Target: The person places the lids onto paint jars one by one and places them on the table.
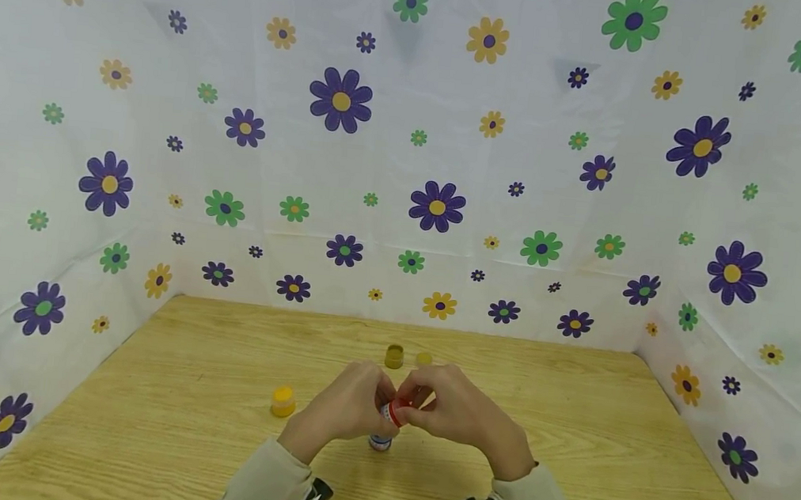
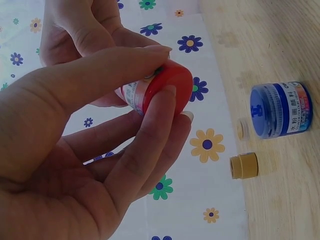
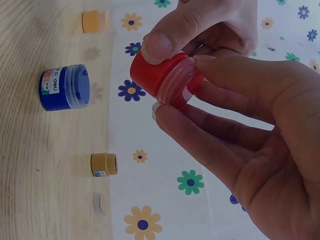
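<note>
A small red paint jar is held up between both hands over the table, tilted. My left hand grips its red body between thumb and fingers. With thumb and fingertips my right hand pinches the jar's clear ribbed lid. The lid looks seated on the jar. Below the hands, a blue paint jar stands on the table, partly hidden in the head view; its label and lid show in the right wrist view.
Farther back on the wooden table stands an open ochre jar, with a loose clear lid lying to its right. An orange-yellow jar stands left of the hands. Flower-printed cloth encloses the back and sides.
</note>
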A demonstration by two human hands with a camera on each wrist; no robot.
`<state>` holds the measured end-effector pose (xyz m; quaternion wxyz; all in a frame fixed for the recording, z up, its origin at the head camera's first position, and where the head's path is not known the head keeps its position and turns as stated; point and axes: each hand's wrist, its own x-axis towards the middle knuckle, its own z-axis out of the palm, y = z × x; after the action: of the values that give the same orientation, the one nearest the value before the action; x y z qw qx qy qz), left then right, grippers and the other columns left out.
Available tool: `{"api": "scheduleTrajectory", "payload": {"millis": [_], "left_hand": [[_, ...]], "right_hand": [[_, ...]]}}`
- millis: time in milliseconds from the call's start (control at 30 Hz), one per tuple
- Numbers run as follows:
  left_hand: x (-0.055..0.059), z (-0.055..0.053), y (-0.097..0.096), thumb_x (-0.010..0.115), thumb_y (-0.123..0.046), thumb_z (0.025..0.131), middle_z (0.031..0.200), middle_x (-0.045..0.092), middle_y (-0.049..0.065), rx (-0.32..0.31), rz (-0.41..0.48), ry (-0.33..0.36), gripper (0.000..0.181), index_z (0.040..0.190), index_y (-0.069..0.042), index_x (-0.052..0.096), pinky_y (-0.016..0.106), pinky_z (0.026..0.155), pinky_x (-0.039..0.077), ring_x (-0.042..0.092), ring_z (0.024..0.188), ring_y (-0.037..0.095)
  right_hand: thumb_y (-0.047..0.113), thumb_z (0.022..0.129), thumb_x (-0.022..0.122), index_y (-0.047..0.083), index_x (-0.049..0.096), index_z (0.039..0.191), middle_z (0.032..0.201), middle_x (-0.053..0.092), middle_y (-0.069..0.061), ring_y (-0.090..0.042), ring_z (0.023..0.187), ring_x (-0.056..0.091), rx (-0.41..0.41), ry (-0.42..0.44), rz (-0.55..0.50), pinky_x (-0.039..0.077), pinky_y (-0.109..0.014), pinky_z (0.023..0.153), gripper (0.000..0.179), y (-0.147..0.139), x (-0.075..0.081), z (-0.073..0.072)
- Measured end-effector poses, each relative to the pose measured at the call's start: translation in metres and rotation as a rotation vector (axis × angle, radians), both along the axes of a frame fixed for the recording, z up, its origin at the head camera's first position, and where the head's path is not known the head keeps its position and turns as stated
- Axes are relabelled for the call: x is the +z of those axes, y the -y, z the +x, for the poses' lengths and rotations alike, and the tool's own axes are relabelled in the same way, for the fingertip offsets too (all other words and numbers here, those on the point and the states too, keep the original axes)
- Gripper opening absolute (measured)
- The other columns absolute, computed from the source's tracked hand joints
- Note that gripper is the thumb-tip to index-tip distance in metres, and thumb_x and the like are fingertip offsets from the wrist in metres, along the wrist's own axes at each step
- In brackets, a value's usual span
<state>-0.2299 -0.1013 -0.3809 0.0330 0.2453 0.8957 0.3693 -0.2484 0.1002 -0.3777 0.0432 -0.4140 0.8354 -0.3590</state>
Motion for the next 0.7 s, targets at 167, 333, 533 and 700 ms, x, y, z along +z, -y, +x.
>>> {"api": "scheduleTrajectory", "payload": {"millis": [167,333,533,700], "left_hand": [[0.0004,0.0003,0.0001,0.087,-0.004,0.072,0.068,0.070,0.000,0.003,-0.005,0.002,0.012,0.080,-0.006,0.077,0.024,0.053,0.046,0.053,0.059,0.010],[0.0001,0.0001,0.0004,0.088,-0.005,0.072,0.070,0.070,0.000,0.007,-0.012,0.009,0.014,0.081,-0.006,0.077,0.025,0.055,0.047,0.054,0.060,0.010],[-0.0008,-0.0008,0.0010,0.088,-0.004,0.072,0.070,0.071,0.000,0.010,-0.004,0.010,0.014,0.081,-0.005,0.077,0.025,0.055,0.048,0.055,0.061,0.010],[-0.0012,-0.0013,0.0014,0.086,-0.003,0.072,0.070,0.072,0.000,0.004,-0.008,-0.003,0.013,0.081,-0.004,0.077,0.025,0.055,0.049,0.056,0.060,0.010]], "right_hand": [[0.010,0.095,0.074,0.007,0.075,0.103,0.096,0.077,-0.006,-0.008,0.083,0.071,-0.004,-0.005,0.001,0.059,-0.021,0.076,0.009,0.0002,-0.0007,0.0003],[0.017,0.097,0.073,0.007,0.075,0.107,0.101,0.077,-0.006,-0.011,0.087,0.072,-0.008,-0.004,0.001,0.060,-0.023,0.077,0.014,-0.0004,-0.0007,0.0002],[0.012,0.095,0.074,0.005,0.074,0.107,0.104,0.076,-0.007,-0.015,0.091,0.073,0.003,0.013,-0.029,0.060,-0.024,0.077,0.014,-0.0013,-0.0010,0.0000],[0.006,0.092,0.076,0.005,0.073,0.106,0.105,0.074,-0.008,-0.019,0.097,0.073,0.036,-0.008,-0.047,0.061,-0.026,0.081,0.015,-0.0018,-0.0011,0.0003]]}}
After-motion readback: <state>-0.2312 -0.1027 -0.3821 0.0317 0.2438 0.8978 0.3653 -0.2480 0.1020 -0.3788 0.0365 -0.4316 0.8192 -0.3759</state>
